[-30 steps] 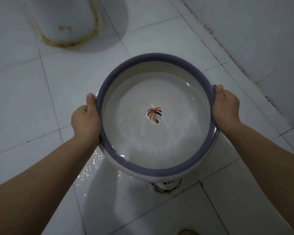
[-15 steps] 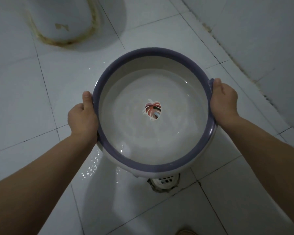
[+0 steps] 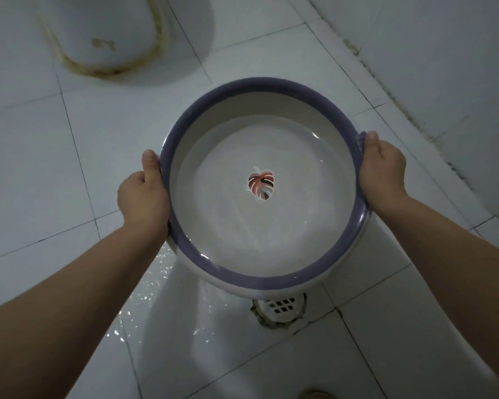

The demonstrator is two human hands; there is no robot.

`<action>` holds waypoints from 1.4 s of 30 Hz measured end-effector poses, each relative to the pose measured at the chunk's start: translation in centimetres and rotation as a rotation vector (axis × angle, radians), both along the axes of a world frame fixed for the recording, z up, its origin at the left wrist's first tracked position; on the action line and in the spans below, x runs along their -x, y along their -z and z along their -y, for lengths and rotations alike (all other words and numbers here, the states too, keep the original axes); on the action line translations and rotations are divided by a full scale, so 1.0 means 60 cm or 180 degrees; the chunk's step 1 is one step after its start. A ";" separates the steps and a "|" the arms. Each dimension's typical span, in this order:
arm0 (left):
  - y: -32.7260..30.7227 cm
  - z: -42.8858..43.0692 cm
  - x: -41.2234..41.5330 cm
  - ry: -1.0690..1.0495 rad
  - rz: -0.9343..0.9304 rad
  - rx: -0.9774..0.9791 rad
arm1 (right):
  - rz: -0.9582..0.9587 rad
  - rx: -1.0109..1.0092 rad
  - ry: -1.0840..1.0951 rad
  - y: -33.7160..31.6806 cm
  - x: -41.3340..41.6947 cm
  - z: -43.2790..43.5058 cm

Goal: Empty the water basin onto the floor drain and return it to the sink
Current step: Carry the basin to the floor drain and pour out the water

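A round white water basin (image 3: 222, 272) with a purple rim and a leaf picture on its bottom hangs above the tiled floor, with water in it. My left hand (image 3: 143, 197) grips the rim on its left side, thumb on top. On the opposite side my right hand (image 3: 382, 172) grips the rim the same way. The floor drain (image 3: 280, 308), a white grate, shows just below the basin's near edge, partly hidden by it. Wet glints lie on the tile left of the drain.
A toilet base (image 3: 104, 33) with a stained seal stands at the upper left. A tiled wall (image 3: 444, 67) runs along the right side. Something tan (image 3: 317, 395) pokes in at the bottom edge.
The basin and both hands have shifted up and away in the view, so more of the drain grate shows below the basin's near edge. Both grips are unchanged.
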State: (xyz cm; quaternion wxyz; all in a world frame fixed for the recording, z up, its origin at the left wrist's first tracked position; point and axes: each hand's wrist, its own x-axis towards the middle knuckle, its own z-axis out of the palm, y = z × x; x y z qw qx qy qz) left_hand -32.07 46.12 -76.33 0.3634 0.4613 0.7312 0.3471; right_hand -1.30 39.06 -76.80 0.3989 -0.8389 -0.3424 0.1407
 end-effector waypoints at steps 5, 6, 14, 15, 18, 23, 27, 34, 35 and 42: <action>0.000 -0.001 0.000 0.0049 0.0030 -0.0092 | -0.0052 -0.0015 -0.0006 0.002 -0.002 0.001; 0.001 -0.001 0.000 0.0053 0.0036 -0.0108 | -0.0029 -0.0028 -0.0008 0.001 -0.002 0.001; 0.003 0.003 0.003 0.0059 0.0003 -0.0150 | -0.0096 -0.0040 0.0048 0.001 0.000 0.008; 0.003 0.003 0.004 0.0059 -0.0007 -0.0176 | -0.0070 -0.0042 0.0047 0.001 0.000 0.009; 0.003 0.004 0.003 0.0071 -0.0055 -0.0259 | -0.0068 -0.0071 0.0048 -0.001 0.002 0.009; 0.005 0.009 0.007 0.0030 -0.0001 -0.0225 | -0.0041 -0.0048 0.0044 -0.002 0.004 0.007; 0.006 0.013 0.007 0.0018 0.0059 -0.0231 | -0.0111 -0.0085 0.0052 -0.001 0.006 0.008; 0.004 0.016 0.006 0.0026 0.0049 -0.0217 | -0.0070 -0.0113 0.0052 -0.004 0.005 0.012; 0.004 0.016 0.006 0.0037 0.0026 -0.0212 | -0.0069 -0.0119 0.0055 -0.003 0.005 0.013; 0.002 0.021 0.008 0.0093 0.0039 -0.0245 | -0.0033 -0.0127 0.0056 -0.004 0.006 0.015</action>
